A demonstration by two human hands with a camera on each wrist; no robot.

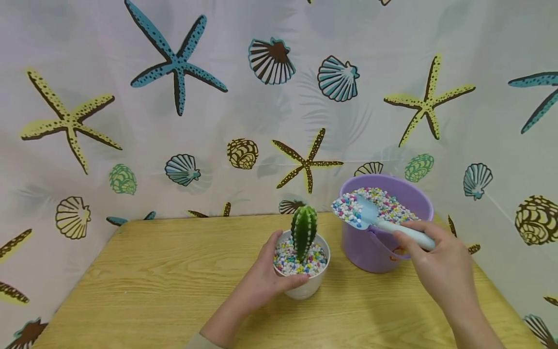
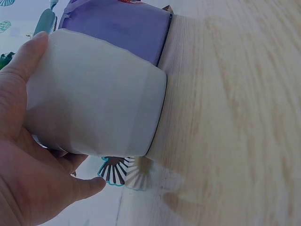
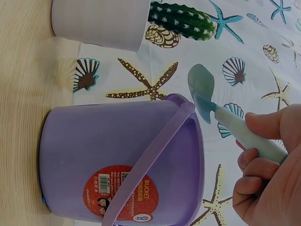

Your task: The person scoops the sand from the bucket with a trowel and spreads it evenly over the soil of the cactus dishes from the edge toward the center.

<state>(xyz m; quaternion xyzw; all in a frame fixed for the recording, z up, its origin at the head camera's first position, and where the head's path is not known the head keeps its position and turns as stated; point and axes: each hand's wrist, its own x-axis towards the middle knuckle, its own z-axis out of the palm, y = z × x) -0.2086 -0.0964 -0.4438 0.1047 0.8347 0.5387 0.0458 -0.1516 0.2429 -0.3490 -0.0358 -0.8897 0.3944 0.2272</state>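
A white pot stands on the table, holding a green cactus set in multicoloured pebbles. My left hand grips the pot, thumb across its near side and fingers round the left. In my right hand is the pale handle of a small blue trowel, its blade heaped with pebbles. The blade is over the left rim of a purple bucket, pointing toward the pot. More coloured pebbles fill much of the bucket. From the right wrist, only the back of the trowel shows.
The bucket's handle hangs down its side, across a red label. Behind the wooden table hangs a white curtain printed with starfish and shells. Bare wood stretches left of the pot.
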